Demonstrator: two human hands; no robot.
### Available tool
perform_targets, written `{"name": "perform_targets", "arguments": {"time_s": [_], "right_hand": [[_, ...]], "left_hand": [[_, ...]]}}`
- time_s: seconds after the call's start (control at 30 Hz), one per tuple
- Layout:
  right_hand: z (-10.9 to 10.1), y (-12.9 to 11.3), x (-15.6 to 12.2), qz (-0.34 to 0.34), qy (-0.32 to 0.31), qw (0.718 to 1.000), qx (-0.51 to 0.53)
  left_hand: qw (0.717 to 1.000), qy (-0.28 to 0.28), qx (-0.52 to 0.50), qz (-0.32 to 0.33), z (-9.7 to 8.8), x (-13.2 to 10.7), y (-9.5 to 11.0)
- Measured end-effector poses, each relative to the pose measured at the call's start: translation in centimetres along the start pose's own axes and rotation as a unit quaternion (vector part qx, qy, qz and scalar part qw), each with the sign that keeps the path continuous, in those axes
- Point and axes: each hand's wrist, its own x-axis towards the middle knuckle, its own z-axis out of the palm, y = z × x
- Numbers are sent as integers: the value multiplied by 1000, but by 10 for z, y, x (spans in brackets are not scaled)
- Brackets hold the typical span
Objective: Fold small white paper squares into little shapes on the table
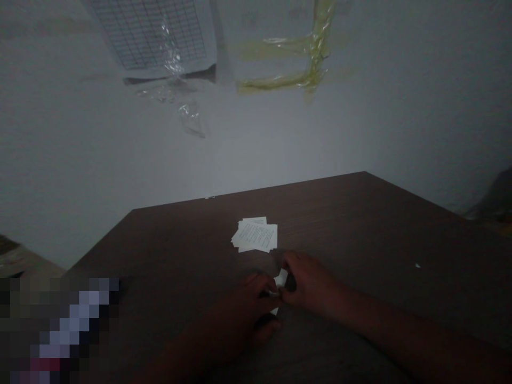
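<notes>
Both my hands meet low on a dark brown table [360, 224]. My left hand [244, 309] and my right hand [306, 280] are closed in a pinch on the same small white piece of paper [280, 281], folded or crumpled between the fingertips. Just beyond them lies a small loose stack of white printed paper slips [256, 234], flat on the table and apart from both hands. The light is dim, so the held paper's shape is hard to read.
A grey wall rises behind the table with a gridded sheet [152, 32], clear plastic scraps [188, 114] and yellowish tape strips [296, 58] stuck to it. A blurred-out patch [56, 330] covers the lower left. A tiny white speck [417, 265] lies at the right.
</notes>
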Motion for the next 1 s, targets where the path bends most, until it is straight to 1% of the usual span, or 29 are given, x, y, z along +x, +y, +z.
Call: {"name": "perform_targets", "arguments": {"time_s": [0.17, 0.27, 0.4, 0.47, 0.53, 0.7, 0.8, 0.9, 1.0], "right_hand": [[-14, 8, 16, 66, -18, 998, -8], [-18, 9, 21, 79, -16, 997, -4], [-11, 0, 12, 50, -16, 999, 0], [-7, -3, 6, 24, -6, 1000, 7], [-6, -3, 4, 15, -4, 1000, 14], [-14, 10, 15, 36, -15, 999, 12], [-17, 16, 21, 42, 0, 999, 0], [-15, 14, 21, 46, 9, 999, -13], [-11, 8, 16, 41, 4, 999, -17]], "left_hand": [[1000, -3, 13, -14, 0, 1, 1], [1000, -16, 14, -23, -4, 2, 5], [1000, -10, 10, -21, -6, 3, 6], [1000, -8, 8, -13, -5, 2, 4], [1000, -3, 5, -11, -3, 1, 2], [1000, -1, 12, -22, 0, -1, 0], [1000, 1, 9, -13, -1, -1, 0], [1000, -5, 7, -9, -1, -2, -2], [1000, -1, 8, -15, 2, -2, -4]]}}
